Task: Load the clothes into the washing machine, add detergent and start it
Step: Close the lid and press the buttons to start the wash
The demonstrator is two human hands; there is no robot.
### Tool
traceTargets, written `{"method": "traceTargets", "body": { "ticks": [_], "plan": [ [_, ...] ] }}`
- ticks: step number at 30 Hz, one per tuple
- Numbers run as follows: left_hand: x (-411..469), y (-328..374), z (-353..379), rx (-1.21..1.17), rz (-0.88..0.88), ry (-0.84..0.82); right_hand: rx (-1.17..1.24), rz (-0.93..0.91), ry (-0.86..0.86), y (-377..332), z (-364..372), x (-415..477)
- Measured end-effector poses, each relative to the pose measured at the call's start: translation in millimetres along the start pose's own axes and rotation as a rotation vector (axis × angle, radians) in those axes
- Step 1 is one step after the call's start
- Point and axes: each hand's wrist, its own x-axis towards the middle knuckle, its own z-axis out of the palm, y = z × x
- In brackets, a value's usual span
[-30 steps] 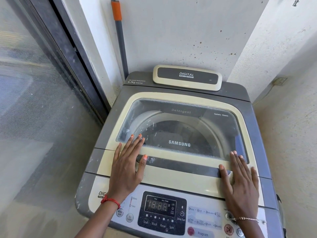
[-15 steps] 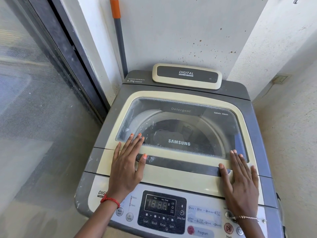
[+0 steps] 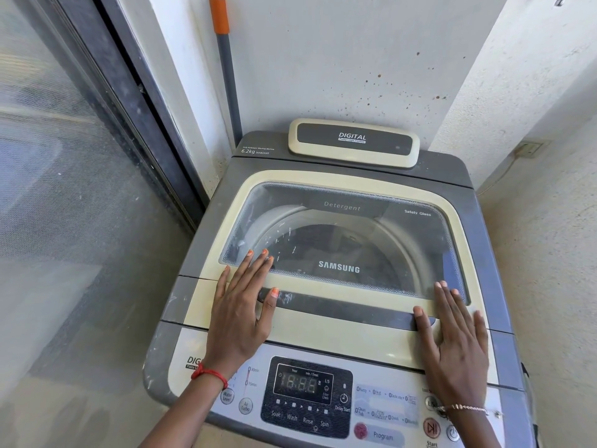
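Observation:
A grey and cream top-loading washing machine point(image 3: 478, 240) fills the middle of the view. Its glass lid point(image 3: 342, 240) is down, and the drum shows dimly through it. My left hand point(image 3: 240, 313) lies flat on the lid's front left, fingers spread, thumb on the dark handle strip point(image 3: 349, 310). My right hand point(image 3: 455, 341) lies flat on the lid's front right, thumb at the strip's right end. Neither hand holds anything. Just below my wrists is the control panel point(image 3: 307, 396), whose display reads 18:88. No clothes or detergent container can be seen.
A grey pole with an orange grip point(image 3: 226, 66) leans in the corner behind the machine. A dark-framed sliding screen door point(image 3: 80, 189) stands close on the left. White walls close in behind and on the right, with a wall socket point(image 3: 529, 148).
Both hands stay flat on the lid in the same places. The view has shifted only slightly.

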Motion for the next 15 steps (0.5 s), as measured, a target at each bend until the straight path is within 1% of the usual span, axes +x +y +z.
{"method": "traceTargets", "body": {
  "ticks": [15],
  "plan": [
    [-0.1, 0.8, -0.4, 0.01, 0.002, 0.004, -0.007, 0.0, -0.002, -0.2, -1.1, -0.3]
  ]
}}
